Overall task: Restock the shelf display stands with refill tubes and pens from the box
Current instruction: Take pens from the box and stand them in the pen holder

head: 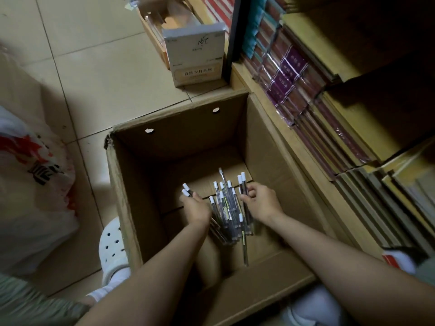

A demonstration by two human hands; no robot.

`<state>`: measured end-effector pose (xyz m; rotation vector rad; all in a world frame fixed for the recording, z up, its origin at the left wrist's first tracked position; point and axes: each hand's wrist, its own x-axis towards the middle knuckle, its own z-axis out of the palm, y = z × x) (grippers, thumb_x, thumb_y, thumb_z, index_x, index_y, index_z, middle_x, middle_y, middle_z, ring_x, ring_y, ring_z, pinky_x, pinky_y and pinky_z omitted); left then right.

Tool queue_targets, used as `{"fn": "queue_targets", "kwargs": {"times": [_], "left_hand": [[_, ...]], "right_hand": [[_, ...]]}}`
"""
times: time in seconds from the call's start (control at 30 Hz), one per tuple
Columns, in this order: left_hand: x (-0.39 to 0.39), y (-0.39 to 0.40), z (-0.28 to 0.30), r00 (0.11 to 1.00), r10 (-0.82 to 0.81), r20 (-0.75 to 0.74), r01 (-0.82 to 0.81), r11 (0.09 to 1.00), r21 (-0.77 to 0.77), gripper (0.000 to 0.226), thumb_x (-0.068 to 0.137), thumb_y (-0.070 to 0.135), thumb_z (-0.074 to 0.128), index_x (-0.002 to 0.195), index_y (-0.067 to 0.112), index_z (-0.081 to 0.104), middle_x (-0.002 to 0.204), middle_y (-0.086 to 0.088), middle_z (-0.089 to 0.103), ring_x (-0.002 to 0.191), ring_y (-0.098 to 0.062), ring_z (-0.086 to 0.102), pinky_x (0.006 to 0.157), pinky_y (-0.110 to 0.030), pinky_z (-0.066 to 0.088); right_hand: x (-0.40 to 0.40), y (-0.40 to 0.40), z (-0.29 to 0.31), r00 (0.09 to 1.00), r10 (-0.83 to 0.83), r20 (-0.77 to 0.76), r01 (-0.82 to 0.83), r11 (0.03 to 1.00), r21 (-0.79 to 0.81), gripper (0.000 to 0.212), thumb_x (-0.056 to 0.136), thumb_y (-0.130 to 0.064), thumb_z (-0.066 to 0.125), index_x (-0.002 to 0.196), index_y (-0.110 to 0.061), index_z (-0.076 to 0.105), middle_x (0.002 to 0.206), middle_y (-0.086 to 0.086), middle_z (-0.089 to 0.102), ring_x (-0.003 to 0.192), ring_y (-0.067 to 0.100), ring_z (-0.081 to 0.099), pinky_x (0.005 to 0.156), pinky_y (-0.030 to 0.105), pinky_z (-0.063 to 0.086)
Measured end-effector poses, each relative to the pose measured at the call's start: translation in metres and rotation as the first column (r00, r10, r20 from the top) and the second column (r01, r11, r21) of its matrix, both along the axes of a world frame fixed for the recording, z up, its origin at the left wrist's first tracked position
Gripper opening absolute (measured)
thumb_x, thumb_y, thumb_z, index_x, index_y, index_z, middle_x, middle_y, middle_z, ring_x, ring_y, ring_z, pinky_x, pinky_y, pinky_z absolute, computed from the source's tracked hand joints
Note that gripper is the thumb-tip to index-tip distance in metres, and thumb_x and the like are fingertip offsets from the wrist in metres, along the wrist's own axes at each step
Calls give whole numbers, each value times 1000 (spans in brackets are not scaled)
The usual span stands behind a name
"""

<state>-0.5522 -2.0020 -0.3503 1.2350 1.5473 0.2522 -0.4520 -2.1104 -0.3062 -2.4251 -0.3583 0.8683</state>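
Observation:
An open cardboard box (174, 142) stands on the floor below me. On its bottom lies a loose pile of clear refill tubes (226, 208) with white caps. My left hand (196, 209) is inside the box, left of the pile, gripping a few tubes whose white caps stick out past my fingers. My right hand (262, 202) is at the pile's right side, fingers curled round two or three tubes that point away from me. One single tube (244, 245) lies apart toward the near side.
A shelf of wrapped notebooks (306, 109) runs along the right of the box. A white carton (196, 54) and another open box (162, 22) stand on the tiled floor beyond. A plastic bag (30, 180) lies at left. White shoes (111, 248) flank the box.

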Motion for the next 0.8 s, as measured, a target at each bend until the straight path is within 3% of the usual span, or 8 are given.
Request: {"fn": "queue_targets", "kwargs": {"times": [0.07, 0.17, 0.23, 0.3, 0.4, 0.53, 0.7, 0.8], "left_hand": [[5, 7, 16, 997, -34, 74, 33, 999, 14, 11, 104, 19, 33, 108, 9, 38, 87, -10, 49, 75, -22, 50, 72, -37, 43], [12, 13, 49, 956, -62, 286, 96, 990, -104, 13, 104, 18, 36, 98, 10, 43, 77, -11, 45, 64, -21, 46, 59, -32, 42], [16, 14, 79, 898, -79, 433, 196, 953, -232, 23, 104, 17, 38, 83, 10, 45, 66, -6, 39, 50, -14, 38, 43, -23, 35], [21, 14, 118, 833, -170, 527, 348, 901, -259, 27, 104, 20, 41, 80, 11, 48, 63, -2, 39, 45, -8, 35, 38, -19, 30], [31, 13, 186, 706, -425, 567, 574, 812, -106, 24, 102, 27, 46, 86, 11, 54, 62, 0, 45, 43, -5, 38, 38, -16, 28], [44, 5, 268, 515, -663, 544, 759, 648, 71, 36, 93, 44, 58, 93, 9, 65, 67, 2, 52, 46, -5, 40, 40, -17, 31], [56, -19, 333, 224, -705, 673, 855, 473, 211, 29, 84, 40, 71, 92, 13, 69, 68, 1, 51, 46, -4, 36, 39, -16, 29], [64, -37, 348, 89, -711, 697, 894, 366, 259, 22, 85, 38, 72, 94, 18, 73, 61, 5, 49, 46, -4, 36, 40, -16, 31]], "right_hand": [[1, 0, 18, 1000, -5, -26, 6, 999, 53, 18, 90, -21, 69, 106, -12, 65, 67, -12, 56, 66, 7, 53, 53, 6, 37], [0, 0, 54, 989, -14, -147, 36, 989, 144, 23, 91, -15, 66, 109, -1, 62, 85, 9, 69, 81, 23, 61, 81, 39, 55], [-2, -2, 86, 976, -33, -217, 74, 980, 183, 29, 93, -11, 63, 118, 3, 58, 99, 21, 68, 74, 19, 61, 69, 34, 53], [-2, -6, 123, 962, -32, -271, 101, 965, 244, 27, 95, -10, 60, 117, 4, 54, 102, 17, 66, 63, 11, 61, 53, 25, 50], [4, -19, 186, 969, 5, -248, 80, 941, 330, 20, 95, -13, 61, 113, -13, 52, 111, 10, 70, 78, 12, 65, 56, 26, 55], [4, -50, 263, 979, -23, -202, 117, 876, 468, 17, 93, -14, 64, 109, -12, 63, 99, 7, 73, 80, 12, 71, 64, 27, 58], [-11, -95, 321, 983, -77, -165, 165, 759, 629, 12, 92, -9, 62, 102, -15, 67, 90, 1, 76, 80, 7, 73, 57, 19, 54], [-17, -110, 340, 988, -118, -95, 151, 750, 644, 15, 93, -12, 62, 103, -22, 66, 91, -4, 76, 84, 6, 72, 60, 21, 57]]}}
